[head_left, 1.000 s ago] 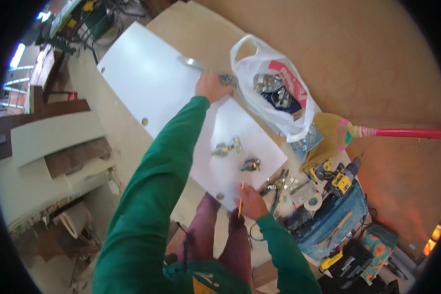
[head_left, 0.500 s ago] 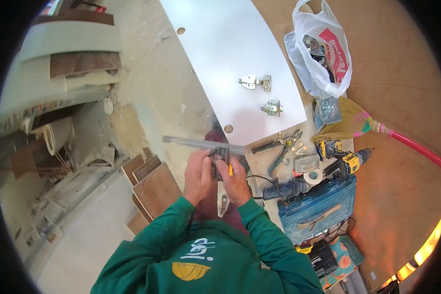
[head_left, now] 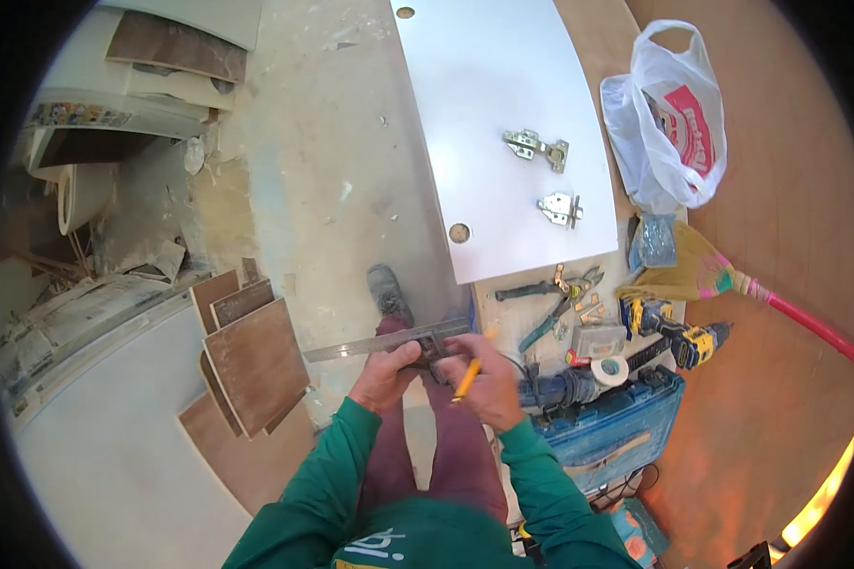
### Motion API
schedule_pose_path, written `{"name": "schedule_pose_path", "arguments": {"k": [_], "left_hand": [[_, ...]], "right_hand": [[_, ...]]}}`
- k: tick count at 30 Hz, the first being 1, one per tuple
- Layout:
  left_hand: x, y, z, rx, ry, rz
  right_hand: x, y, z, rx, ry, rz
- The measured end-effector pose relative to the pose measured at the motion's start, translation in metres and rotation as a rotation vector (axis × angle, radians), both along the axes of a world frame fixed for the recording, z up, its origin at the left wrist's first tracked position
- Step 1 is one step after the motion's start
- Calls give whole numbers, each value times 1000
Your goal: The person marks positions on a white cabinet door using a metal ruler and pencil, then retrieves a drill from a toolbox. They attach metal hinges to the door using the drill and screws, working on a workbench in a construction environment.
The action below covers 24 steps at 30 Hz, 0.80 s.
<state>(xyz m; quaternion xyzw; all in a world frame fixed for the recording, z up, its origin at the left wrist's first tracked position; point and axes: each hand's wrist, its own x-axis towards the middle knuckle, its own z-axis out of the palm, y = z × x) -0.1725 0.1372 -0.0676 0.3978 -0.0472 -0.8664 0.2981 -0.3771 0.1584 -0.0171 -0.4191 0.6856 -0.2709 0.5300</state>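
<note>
My left hand (head_left: 382, 377) is closed on a combination square (head_left: 353, 348), a steel rule with a dark head, held in front of my thighs. The rule points left, with the head between my two hands. A yellow pencil (head_left: 467, 377) sticks out of my right hand (head_left: 495, 394), whose fingers are at the right side of the head. Just beyond the square lies a white panel (head_left: 503, 85) with round holes near its left edge. Two metal cabinet hinges, one farther off (head_left: 537, 149) and a nearer hinge (head_left: 561, 209), rest on it.
Pliers (head_left: 555, 308), a yellow cordless drill (head_left: 697, 343), a tape roll (head_left: 609, 370) and a blue tool case (head_left: 607, 436) crowd the right. Behind them are a plastic bag (head_left: 664, 123) and a broom (head_left: 797, 318). Brown boards (head_left: 256, 365) lean at the left.
My view has shifted, so the panel and tools sit farther right. My right hand has turned outward, the pencil showing more fully. The square stays in my left hand.
</note>
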Motion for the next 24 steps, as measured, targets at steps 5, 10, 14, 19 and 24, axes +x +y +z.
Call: {"name": "schedule_pose_path", "arguments": {"k": [5,10,14,19,24], "left_hand": [[-13,-57,-47,-130,-111,57],[-39,-93,-66,-162,-196,-44],[-48,-97,-66,-59,-150,1],[-47,-96,-67,14,-160,-10],[-30,-101,-82,-62,-165,-19]], "right_hand": [[-120,-54,-65,-132,467,-389],[-208,-109,-120,-392,965,-86],[-207,-126,-133,-370,975,-150],[-211,-132,-133,-217,844,-396],[-204,-121,-124,-192,877,-342]]}}
